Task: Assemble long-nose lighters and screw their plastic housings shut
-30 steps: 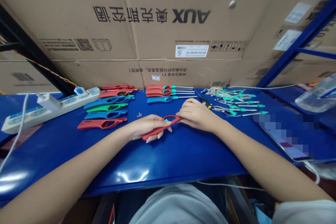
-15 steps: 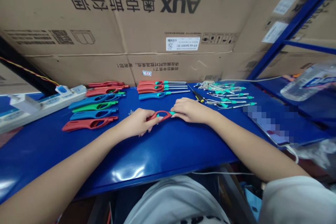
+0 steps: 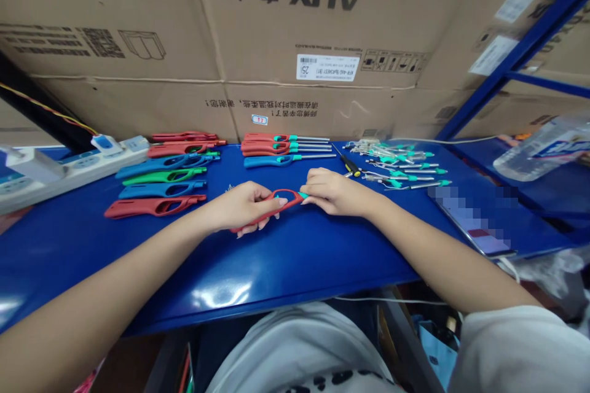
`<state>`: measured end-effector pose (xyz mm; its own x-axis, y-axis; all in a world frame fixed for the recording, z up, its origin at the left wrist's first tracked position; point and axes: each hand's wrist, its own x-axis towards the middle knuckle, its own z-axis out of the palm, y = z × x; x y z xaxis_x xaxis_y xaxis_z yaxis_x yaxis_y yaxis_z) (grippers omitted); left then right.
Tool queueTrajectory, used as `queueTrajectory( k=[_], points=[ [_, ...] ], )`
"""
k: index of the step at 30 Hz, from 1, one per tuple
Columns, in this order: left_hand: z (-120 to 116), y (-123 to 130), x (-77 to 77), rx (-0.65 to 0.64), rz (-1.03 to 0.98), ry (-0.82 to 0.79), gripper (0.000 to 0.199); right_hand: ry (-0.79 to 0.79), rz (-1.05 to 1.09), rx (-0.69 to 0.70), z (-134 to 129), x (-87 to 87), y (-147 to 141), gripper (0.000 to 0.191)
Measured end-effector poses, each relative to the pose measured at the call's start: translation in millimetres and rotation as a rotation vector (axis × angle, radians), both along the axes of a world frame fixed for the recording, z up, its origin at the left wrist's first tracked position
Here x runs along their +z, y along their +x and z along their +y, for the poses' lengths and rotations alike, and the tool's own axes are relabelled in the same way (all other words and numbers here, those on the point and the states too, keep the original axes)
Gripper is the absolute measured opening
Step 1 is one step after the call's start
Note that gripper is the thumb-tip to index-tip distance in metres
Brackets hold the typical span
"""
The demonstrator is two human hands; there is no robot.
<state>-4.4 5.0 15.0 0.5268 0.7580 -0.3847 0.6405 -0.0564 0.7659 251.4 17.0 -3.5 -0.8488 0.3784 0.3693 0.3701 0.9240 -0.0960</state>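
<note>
Left hand point(image 3: 244, 204): wraps closed round the red lighter casing point(image 3: 297, 199), held above the worktop point(image 3: 276, 276).
Right hand point(image 3: 341, 193): pinches narrowly at the teal piece point(image 3: 303, 195) at the casing's front end.
Rodded lighters point(image 3: 265, 150): lie in a stack at the back, apparently assembled.
Loose casings point(image 3: 157, 207): lie to the left without rods, apparently unfinished.
Wired rod assemblies point(image 3: 417, 185): lie to the right, separate from casings, beyond the screwdriver point(image 3: 351, 167).
Progress: looks partway.
Change: shows more red casing below the left hand than earlier; otherwise keeps nearly the same hold.
</note>
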Motion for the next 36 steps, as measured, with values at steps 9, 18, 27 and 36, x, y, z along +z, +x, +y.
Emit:
queueTrajectory(
  k=[9,18,27,36],
  points=[
    [-2.6,-4.4,2.2,-0.197,0.101,0.474,0.051,-0.046,-0.037,-0.001,-5.4,-2.1,-4.9,0.027],
    [-7.0,1.6,-5.4,-0.25,0.435,0.856,0.04,-0.187,-0.087,-0.13,0.8,-5.6,-8.9,0.015],
    [-5.6,-0.3,-11.7,-0.382,0.388,0.999,0.037,-0.326,-0.217,-0.27,4.1,7.5,6.4,0.032],
    [-7.4,-4.5,-8.2,-0.368,0.496,1.06,0.041,-0.126,-0.189,-0.893,12.4,17.5,27.2,0.037]
  ],
)
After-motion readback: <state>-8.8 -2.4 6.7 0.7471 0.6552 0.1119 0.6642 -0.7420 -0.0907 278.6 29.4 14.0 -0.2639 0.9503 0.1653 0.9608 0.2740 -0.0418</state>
